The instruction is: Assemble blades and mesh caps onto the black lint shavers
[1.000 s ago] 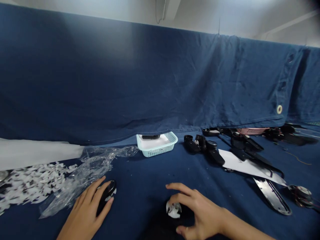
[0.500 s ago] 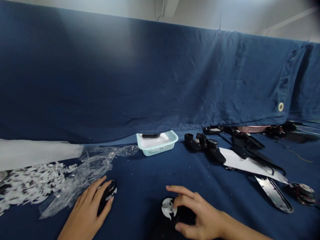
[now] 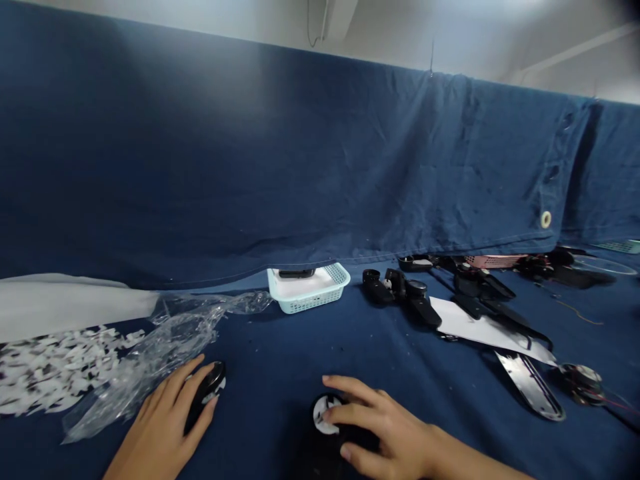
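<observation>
My left hand (image 3: 160, 427) lies low at the left on the blue cloth, fingers curled round a small black oval part (image 3: 207, 385) with a white patch. My right hand (image 3: 385, 433) rests at the bottom centre, fingers bent over a black round part whose white fan-shaped piece (image 3: 323, 413) shows just left of the fingertips. The thumb lies beside the black part's near side.
A crumpled clear plastic bag (image 3: 170, 337) and a heap of white paper scraps (image 3: 55, 367) lie left. A pale green basket (image 3: 307, 288) stands at the back centre. Black parts (image 3: 405, 297), a white sheet (image 3: 480, 323) and a shiny blade-shaped plate (image 3: 530, 385) lie right.
My right hand has slid left and closed over the black part, and the white fan piece has shifted left. My left hand keeps its hold; the view has shifted slightly.
</observation>
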`<state>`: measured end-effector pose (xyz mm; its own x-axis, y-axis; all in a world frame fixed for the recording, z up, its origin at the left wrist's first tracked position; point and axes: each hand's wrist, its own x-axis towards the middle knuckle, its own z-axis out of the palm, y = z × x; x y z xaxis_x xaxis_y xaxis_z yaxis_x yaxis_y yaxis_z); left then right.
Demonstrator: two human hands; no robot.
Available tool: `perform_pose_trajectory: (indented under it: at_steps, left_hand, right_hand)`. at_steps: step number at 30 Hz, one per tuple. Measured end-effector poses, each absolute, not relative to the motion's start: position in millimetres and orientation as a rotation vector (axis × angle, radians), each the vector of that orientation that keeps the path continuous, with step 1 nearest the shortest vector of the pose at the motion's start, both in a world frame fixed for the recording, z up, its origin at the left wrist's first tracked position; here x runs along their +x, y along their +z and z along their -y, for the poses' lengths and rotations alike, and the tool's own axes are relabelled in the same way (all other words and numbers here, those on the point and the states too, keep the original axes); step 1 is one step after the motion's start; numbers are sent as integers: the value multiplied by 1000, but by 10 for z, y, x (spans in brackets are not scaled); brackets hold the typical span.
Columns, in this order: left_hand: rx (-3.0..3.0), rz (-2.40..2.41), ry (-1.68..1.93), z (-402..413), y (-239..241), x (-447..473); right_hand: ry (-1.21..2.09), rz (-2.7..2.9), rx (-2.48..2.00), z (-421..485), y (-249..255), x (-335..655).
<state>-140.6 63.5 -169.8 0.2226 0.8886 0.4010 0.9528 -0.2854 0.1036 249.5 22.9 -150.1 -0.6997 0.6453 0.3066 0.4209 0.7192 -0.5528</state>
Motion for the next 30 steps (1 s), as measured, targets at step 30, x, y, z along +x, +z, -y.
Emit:
perform_pose_trajectory:
  at_steps: [30]
  left_hand:
    - [-2158,1893,-343,-612,-1596,-1296]
  right_hand:
    - [1160,2214,-933,-176,-1535,2384]
